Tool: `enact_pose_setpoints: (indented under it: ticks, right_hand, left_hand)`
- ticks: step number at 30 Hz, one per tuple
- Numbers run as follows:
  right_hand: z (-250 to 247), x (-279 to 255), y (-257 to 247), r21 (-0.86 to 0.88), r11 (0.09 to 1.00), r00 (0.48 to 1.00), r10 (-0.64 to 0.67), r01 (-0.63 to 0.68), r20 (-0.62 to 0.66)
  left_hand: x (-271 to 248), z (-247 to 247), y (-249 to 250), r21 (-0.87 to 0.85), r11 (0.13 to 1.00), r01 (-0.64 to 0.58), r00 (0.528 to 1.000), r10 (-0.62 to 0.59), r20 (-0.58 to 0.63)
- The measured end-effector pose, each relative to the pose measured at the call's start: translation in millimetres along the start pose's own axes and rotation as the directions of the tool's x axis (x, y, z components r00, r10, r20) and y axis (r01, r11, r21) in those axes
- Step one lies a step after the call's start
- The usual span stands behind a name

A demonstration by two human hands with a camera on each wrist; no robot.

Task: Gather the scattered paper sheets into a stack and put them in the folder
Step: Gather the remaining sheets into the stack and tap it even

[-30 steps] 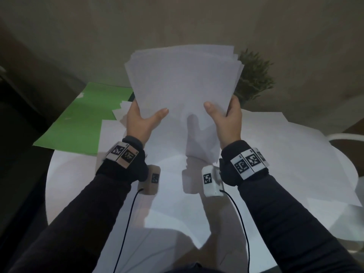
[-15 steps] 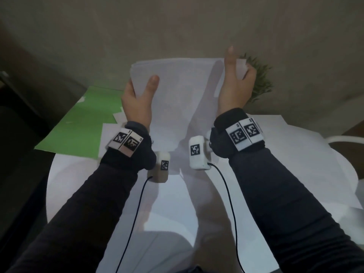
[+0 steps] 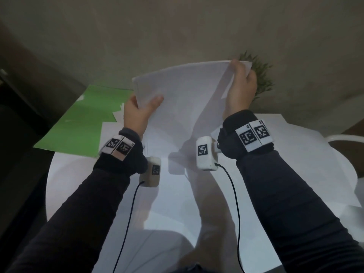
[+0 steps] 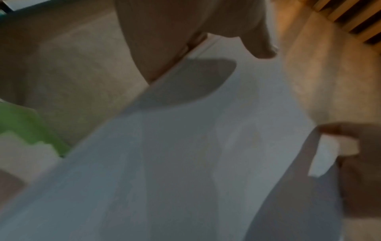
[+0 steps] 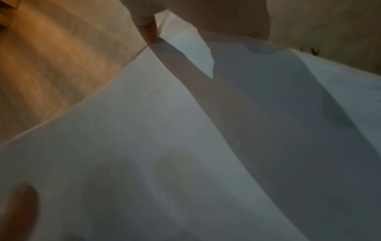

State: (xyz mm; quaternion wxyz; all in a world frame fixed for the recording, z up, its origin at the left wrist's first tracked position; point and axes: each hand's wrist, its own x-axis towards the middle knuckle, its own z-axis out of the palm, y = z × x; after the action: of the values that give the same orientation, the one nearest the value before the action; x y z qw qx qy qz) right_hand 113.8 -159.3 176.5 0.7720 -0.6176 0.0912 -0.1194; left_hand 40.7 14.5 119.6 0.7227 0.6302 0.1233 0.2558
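The setting appeared domestic or a small office: a round white worktop [image 3: 65,174] stood against a plain beige wall [image 3: 177,32], with a green plant [image 3: 262,75] behind it and a white chair edge [image 3: 346,137] alongside.

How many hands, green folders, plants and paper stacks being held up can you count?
Hands: 2, left hand and right hand
Green folder: 1
Plant: 1
Held paper stack: 1
Total: 5
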Motion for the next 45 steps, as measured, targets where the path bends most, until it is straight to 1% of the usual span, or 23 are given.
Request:
enact_pose_setpoints:
  ticks: [2,4,8,10,13,15,19,21,23,25,27,29,31,32,34,35,36,37,38,40,43,44,45]
  right_hand:
    - [-2,2,-1,-0.006,1.000,0.999,0.006,-0.006,0.042]
    - [-3,4,1,-0.002,1.000,0.991,0.024,-0.024,0.130]
    - [-13,7,19,0.028,0.996,0.954,0.068,-0.080,0.293]
    - [-26,6,35,-0.043,0.996,0.940,0.093,-0.084,0.329]
    - [-40,1,60,-0.236,0.972,0.910,0.102,-0.005,0.402]
    - [-41,-5,70,-0.284,0.956,0.920,0.047,0.071,0.389]
    - [-36,-20,81,-0.191,0.970,0.955,-0.089,0.147,0.282]
    - [-38,-27,90,-0.207,0.968,0.950,-0.076,0.144,0.303]
    - [-44,-31,105,-0.331,0.939,0.938,0.032,0.090,0.346]
    - [-53,-31,122,-0.508,0.862,0.918,0.196,0.007,0.345]
    - [-62,-29,130,-0.616,0.788,0.888,0.286,-0.004,0.360]
    - [-71,-21,133,-0.698,0.716,0.840,0.372,0.011,0.395]
    - [-85,-9,134,-0.810,0.587,0.789,0.491,0.015,0.371]
    - [-93,-4,134,-0.861,0.508,0.791,0.528,-0.002,0.310]
    - [-112,3,138,-0.953,0.301,0.867,0.483,-0.039,0.118]
    - [-123,4,139,-0.984,0.169,0.898,0.438,-0.057,0.023]
    - [-132,4,144,-0.996,0.058,0.912,0.409,-0.070,-0.041]
    - [-139,2,149,-0.997,-0.016,0.908,0.414,-0.069,-0.069]
    - [-142,-1,154,-0.997,-0.043,0.898,0.435,-0.057,-0.070]
    - [-137,-11,163,-0.999,-0.033,0.892,0.450,-0.020,-0.032]
    - [-114,-32,173,-0.991,-0.046,0.894,0.437,0.125,0.093]
    - [-108,-39,179,-0.981,-0.047,0.868,0.475,0.190,0.146]
    - [-104,-47,182,-0.965,-0.062,0.828,0.529,0.255,0.185]
  left_hand:
    - [-4,-6,-16,0.110,0.992,0.068,0.996,-0.074,0.051]
    - [-6,-9,-28,0.171,0.978,0.118,0.992,-0.124,0.026]
    - [-3,-10,-25,0.148,0.977,0.153,0.988,-0.150,-0.032]
    - [1,-14,-19,0.092,0.986,0.140,0.988,-0.133,-0.081]
    - [5,-16,-11,0.029,0.996,0.087,0.988,-0.082,-0.132]
    - [8,-12,-5,0.028,0.998,0.061,0.993,-0.057,-0.107]
    - [13,-8,0,-0.001,0.998,0.061,0.993,-0.061,-0.096]
    - [9,-11,-7,-0.003,0.997,0.075,0.991,-0.075,-0.113]
    - [-3,-13,-19,0.048,0.994,0.097,0.991,-0.092,-0.093]
    - [-18,-16,-37,0.141,0.981,0.134,0.991,-0.130,-0.035]
    - [-26,-17,-53,0.221,0.961,0.166,0.985,-0.172,0.011]
    - [-26,-17,-64,0.244,0.953,0.181,0.983,-0.182,-0.023]
    - [-20,-21,-66,0.245,0.950,0.195,0.980,-0.180,-0.083]
    - [-15,-27,-67,0.236,0.948,0.212,0.975,-0.190,-0.112]
    - [-5,-49,-74,0.216,0.938,0.272,0.955,-0.236,-0.181]
    - [-2,-63,-81,0.225,0.925,0.307,0.941,-0.260,-0.215]
    - [1,-77,-88,0.257,0.904,0.342,0.928,-0.283,-0.242]
    - [0,-87,-94,0.304,0.874,0.380,0.916,-0.308,-0.258]
    - [-1,-96,-101,0.357,0.840,0.408,0.907,-0.329,-0.263]
    - [-7,-104,-113,0.479,0.737,0.478,0.878,-0.380,-0.291]
    - [-23,-100,-120,0.680,0.522,0.514,0.834,-0.490,-0.254]
    - [-27,-98,-122,0.751,0.452,0.482,0.831,-0.508,-0.228]
    - [-28,-98,-125,0.779,0.416,0.468,0.825,-0.521,-0.218]
